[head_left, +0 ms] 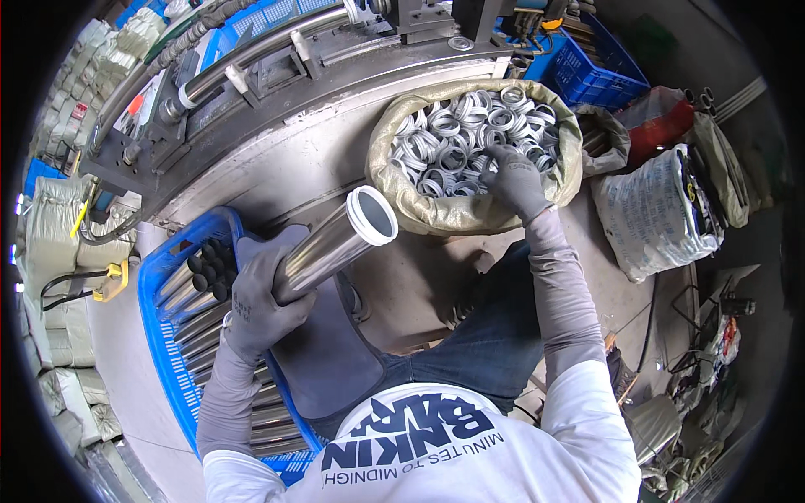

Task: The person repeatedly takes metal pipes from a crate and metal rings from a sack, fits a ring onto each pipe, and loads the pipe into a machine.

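Left hand (262, 303), gloved in grey, sits at centre left of the frame with its fingers wrapped tight round one shiny metal tube (335, 245), and that tube angles up toward the middle of the frame. One white ring cap (372, 215) sits on the tube's upper end, and you can look straight into its open mouth. Over at upper right, the right hand (513, 180), also in a grey glove, is down inside the sack of rings (475, 151), palm down, fingers curled among the white rings; whether it has pinched one I cannot tell, the fingertips are buried. The rings in that sack are far too many to count, heaped and overlapping. One blue crate (164, 289) lies at lower left, just beside the left hand, stacked with more metal tubes; about six dark open ends show at its top, with more tube bodies lying below them. A long grey machine bed (277, 126) curves across the upper left behind the sack. At right, one white printed bag (650, 220) stands next to a red bag (658, 126), and one blue basket (597, 71) sits at the top right.
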A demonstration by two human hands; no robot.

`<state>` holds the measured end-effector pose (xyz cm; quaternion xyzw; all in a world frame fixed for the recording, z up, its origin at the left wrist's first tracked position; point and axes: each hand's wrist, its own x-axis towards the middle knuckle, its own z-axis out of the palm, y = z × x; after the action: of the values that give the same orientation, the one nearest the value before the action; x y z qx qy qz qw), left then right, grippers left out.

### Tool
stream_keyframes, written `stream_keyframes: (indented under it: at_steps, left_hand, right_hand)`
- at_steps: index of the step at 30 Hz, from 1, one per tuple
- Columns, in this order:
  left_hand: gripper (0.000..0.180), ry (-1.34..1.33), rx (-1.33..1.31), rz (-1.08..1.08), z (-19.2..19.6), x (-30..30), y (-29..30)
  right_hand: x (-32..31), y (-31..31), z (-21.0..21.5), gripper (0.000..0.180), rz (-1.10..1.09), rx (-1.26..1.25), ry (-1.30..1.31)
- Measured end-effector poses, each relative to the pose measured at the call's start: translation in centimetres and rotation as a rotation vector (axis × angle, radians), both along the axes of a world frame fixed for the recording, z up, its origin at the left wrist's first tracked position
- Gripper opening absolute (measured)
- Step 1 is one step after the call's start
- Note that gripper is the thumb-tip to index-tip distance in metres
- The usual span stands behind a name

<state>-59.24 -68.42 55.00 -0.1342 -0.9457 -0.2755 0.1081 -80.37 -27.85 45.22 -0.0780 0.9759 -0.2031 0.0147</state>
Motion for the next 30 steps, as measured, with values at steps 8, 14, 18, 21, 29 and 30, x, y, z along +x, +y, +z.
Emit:
stream_keyframes:
  at_steps: [8, 14, 18, 21, 29, 30]
  left_hand:
    - [0.06, -0.047, -0.012, -0.025, 0.5, -0.6, 0.9]
    - [0.065, -0.142, -0.115, -0.166, 0.9, -2.4, 1.5]
    - [0.069, -0.186, -0.363, -0.082, 1.8, -4.0, 0.9]
    - [0.068, 0.094, -0.452, -0.09, 2.5, -8.3, 1.1]
    - [0.057, 0.436, -0.701, 0.295, 6.5, -26.3, -1.9]
    - [0.057, 0.437, -0.705, 0.306, 7.0, -27.9, -2.3]
  right_hand:
    - [3.5, -1.2, 3.6, 0.054, 0.215, -1.964, -0.54]
    - [3.5, -1.7, 1.7, 0.052, 0.307, -1.881, -0.33]
    - [2.8, -2.6, 1.6, 0.049, 0.397, -2.117, -0.532]
    - [3.2, -1.8, 1.8, 0.056, 0.298, -2.11, -0.645]
    - [3.1, -1.0, -1.3, 0.038, 0.03, -1.829, -0.584]
    - [3.4, -1.7, -0.9, 0.041, 0.007, -1.821, -0.518]
